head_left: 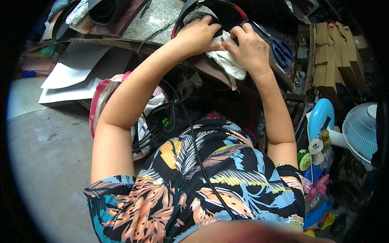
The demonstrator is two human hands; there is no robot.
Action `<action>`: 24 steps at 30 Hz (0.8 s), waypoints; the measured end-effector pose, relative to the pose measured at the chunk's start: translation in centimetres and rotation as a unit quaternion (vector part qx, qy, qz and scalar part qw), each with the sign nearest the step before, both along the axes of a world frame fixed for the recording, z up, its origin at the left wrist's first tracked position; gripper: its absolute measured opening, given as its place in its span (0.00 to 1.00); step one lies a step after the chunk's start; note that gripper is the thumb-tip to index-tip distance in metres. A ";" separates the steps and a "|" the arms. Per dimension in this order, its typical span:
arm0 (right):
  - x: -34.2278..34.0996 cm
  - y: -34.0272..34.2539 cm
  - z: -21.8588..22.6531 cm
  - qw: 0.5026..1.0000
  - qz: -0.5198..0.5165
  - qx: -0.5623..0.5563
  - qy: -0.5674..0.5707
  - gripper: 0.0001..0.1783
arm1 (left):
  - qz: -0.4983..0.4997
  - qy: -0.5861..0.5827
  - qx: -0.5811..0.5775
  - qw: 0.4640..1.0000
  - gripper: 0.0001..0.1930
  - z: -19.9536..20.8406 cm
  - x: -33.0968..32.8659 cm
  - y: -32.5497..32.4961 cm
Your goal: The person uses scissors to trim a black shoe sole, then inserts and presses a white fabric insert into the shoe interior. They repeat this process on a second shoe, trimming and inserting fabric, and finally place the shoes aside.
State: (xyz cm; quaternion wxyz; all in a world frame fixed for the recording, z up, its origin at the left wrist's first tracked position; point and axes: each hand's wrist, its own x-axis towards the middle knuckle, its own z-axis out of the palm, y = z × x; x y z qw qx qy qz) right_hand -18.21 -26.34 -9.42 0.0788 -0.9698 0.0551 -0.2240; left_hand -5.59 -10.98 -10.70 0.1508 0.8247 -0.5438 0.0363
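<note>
A black curved piece with red trim (pixel 240 13) and a grey fabric patch (pixel 201 14) inside it lies at the table's near edge, its kind unclear. My left hand (pixel 199 35) rests on it, fingers stretched over the grey patch and thumb apart, its tip against a white cloth (pixel 234 67) with frayed edges. The cloth hangs down over the edge. My right hand (pixel 252 49) is bent at the fingers and grips the cloth's upper part between thumb and fingers. Some fingertips of both hands are hidden.
Blue-handled scissors (pixel 281 52) lie right of my right hand. White sheets (pixel 77 69) jut from under the table at left. A black cable (pixel 190 125) runs down my front. A fan (pixel 362 125) and stacked brown cardboard pieces (pixel 330 56) stand at right.
</note>
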 end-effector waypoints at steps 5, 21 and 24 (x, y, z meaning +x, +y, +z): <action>0.6 -0.4 -0.8 0.999 0.003 0.003 -0.047 0.07 | 0.003 -0.016 0.030 0.999 0.33 0.7 -0.4 0.1; -0.8 -2.9 -0.1 0.989 -0.007 0.055 -0.138 0.06 | -0.031 -0.064 -0.033 0.997 0.26 0.3 -1.9 0.3; -0.8 -2.6 0.1 0.988 0.022 -0.047 -0.144 0.11 | -0.081 -0.075 -0.079 0.991 0.15 0.6 -2.6 0.1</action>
